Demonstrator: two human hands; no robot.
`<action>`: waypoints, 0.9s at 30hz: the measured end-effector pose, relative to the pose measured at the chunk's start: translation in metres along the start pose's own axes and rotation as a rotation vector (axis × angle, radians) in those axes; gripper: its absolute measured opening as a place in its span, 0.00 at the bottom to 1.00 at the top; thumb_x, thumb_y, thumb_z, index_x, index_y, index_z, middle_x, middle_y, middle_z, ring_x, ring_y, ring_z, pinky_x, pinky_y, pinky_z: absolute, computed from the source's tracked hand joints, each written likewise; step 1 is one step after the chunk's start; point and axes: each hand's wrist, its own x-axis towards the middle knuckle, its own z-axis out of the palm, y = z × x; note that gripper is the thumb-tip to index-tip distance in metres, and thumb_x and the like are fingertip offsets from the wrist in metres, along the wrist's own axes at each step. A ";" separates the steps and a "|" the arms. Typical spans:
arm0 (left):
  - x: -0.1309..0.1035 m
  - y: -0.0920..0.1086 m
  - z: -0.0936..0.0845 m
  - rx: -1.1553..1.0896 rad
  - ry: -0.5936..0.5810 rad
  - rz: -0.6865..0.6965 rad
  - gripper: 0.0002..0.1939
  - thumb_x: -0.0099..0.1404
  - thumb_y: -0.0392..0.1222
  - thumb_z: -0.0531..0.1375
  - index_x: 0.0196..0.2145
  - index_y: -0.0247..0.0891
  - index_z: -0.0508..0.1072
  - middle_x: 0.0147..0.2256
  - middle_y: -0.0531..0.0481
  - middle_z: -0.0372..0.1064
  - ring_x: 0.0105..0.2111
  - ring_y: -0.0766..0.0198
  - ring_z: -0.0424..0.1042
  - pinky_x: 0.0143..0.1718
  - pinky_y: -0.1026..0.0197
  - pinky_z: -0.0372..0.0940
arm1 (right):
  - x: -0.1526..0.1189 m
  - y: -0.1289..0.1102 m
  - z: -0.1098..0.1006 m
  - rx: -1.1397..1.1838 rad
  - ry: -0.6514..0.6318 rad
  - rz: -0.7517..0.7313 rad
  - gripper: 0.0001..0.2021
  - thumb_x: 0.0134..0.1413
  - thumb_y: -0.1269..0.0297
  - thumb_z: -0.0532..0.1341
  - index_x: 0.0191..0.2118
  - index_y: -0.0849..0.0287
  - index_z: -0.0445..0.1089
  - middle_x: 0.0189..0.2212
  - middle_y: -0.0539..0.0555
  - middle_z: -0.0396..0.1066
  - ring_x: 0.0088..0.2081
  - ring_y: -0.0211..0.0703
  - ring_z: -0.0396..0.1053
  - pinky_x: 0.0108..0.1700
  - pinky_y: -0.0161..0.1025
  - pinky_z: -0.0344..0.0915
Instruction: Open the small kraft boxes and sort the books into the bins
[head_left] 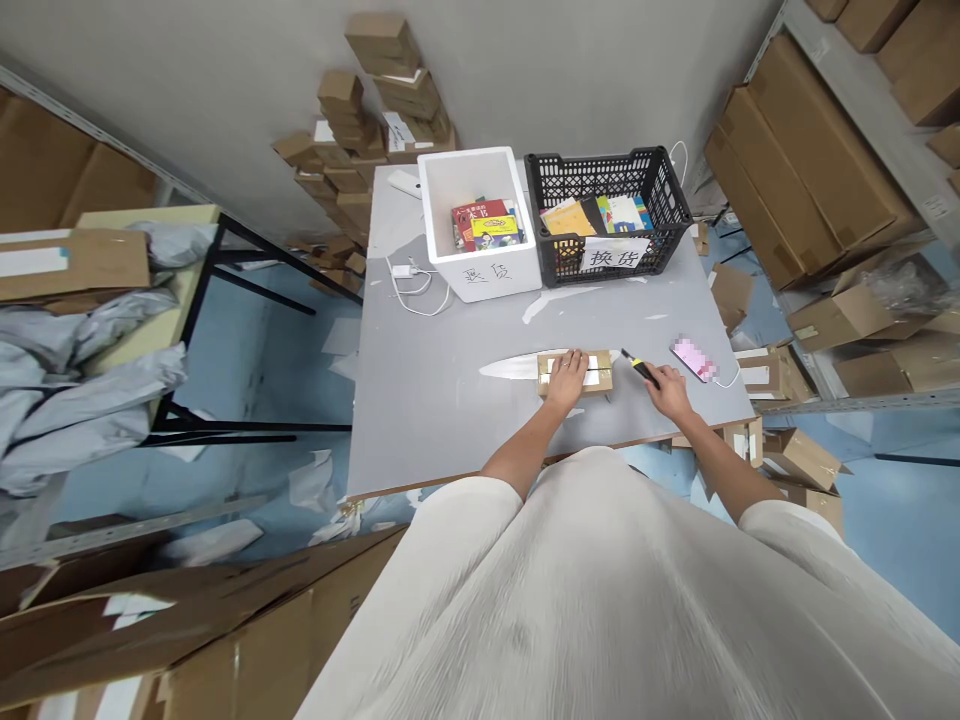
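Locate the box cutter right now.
Head view, right of centre: the box cutter is in the right hand, between the small cardboard box and the phone.

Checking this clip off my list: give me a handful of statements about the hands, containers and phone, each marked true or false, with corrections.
1. The left hand rests on a small cardboard box. True.
2. The right hand is empty. False: it grips a yellow-and-black cutter.
3. The white bin contains books. True.
4. The phone lies inside the black crate. False: it lies on the table, near the right hand.
5. The white bin and black crate stand side by side. True.
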 end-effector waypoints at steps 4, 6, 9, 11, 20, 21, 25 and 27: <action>-0.002 0.000 0.003 -0.015 0.016 -0.018 0.37 0.75 0.32 0.50 0.80 0.39 0.56 0.79 0.36 0.54 0.80 0.48 0.50 0.79 0.40 0.48 | 0.005 0.013 -0.011 0.012 -0.043 -0.013 0.32 0.73 0.48 0.53 0.74 0.55 0.69 0.56 0.68 0.74 0.56 0.68 0.66 0.58 0.58 0.64; -0.005 0.000 0.002 -0.028 0.022 -0.010 0.34 0.78 0.36 0.49 0.79 0.37 0.57 0.79 0.36 0.53 0.81 0.49 0.50 0.80 0.41 0.46 | 0.012 0.006 -0.012 0.043 -0.052 -0.005 0.31 0.73 0.47 0.54 0.72 0.57 0.71 0.57 0.69 0.74 0.57 0.69 0.67 0.59 0.59 0.64; -0.018 -0.003 -0.003 -0.034 0.043 0.006 0.32 0.80 0.41 0.49 0.78 0.38 0.59 0.80 0.37 0.51 0.81 0.50 0.48 0.80 0.42 0.45 | 0.031 -0.013 -0.008 0.123 -0.052 -0.025 0.30 0.72 0.45 0.54 0.68 0.56 0.74 0.56 0.68 0.75 0.57 0.68 0.68 0.59 0.59 0.66; -0.031 -0.006 -0.006 -0.024 0.056 -0.024 0.31 0.81 0.44 0.50 0.77 0.41 0.60 0.79 0.37 0.53 0.80 0.48 0.50 0.79 0.41 0.46 | 0.048 -0.030 -0.005 0.186 -0.062 -0.082 0.29 0.72 0.45 0.55 0.67 0.55 0.74 0.57 0.67 0.76 0.58 0.67 0.70 0.61 0.59 0.66; -0.068 -0.026 -0.008 0.030 -0.046 -0.068 0.20 0.80 0.40 0.56 0.66 0.43 0.71 0.61 0.36 0.70 0.59 0.47 0.74 0.64 0.46 0.66 | 0.102 -0.087 0.016 0.209 -0.221 -0.280 0.24 0.69 0.53 0.57 0.64 0.55 0.75 0.63 0.64 0.77 0.65 0.67 0.70 0.67 0.63 0.64; -0.068 -0.028 -0.008 0.024 -0.080 -0.073 0.19 0.79 0.38 0.56 0.64 0.44 0.72 0.59 0.37 0.71 0.56 0.48 0.76 0.61 0.48 0.68 | 0.102 -0.088 0.017 0.196 -0.223 -0.279 0.24 0.69 0.53 0.57 0.64 0.55 0.76 0.62 0.64 0.78 0.65 0.68 0.70 0.66 0.63 0.64; -0.062 -0.033 -0.009 0.009 -0.126 -0.178 0.22 0.76 0.31 0.56 0.64 0.45 0.71 0.59 0.39 0.70 0.51 0.51 0.80 0.55 0.50 0.72 | 0.096 -0.082 0.015 0.179 -0.237 -0.238 0.25 0.70 0.51 0.57 0.64 0.56 0.76 0.60 0.65 0.80 0.62 0.69 0.72 0.64 0.62 0.66; -0.057 -0.034 -0.012 -0.009 -0.109 -0.233 0.22 0.77 0.32 0.55 0.64 0.44 0.70 0.62 0.38 0.70 0.52 0.50 0.80 0.54 0.49 0.72 | 0.089 -0.078 0.014 0.187 -0.260 -0.188 0.26 0.69 0.50 0.57 0.65 0.56 0.75 0.59 0.65 0.80 0.60 0.68 0.74 0.63 0.61 0.67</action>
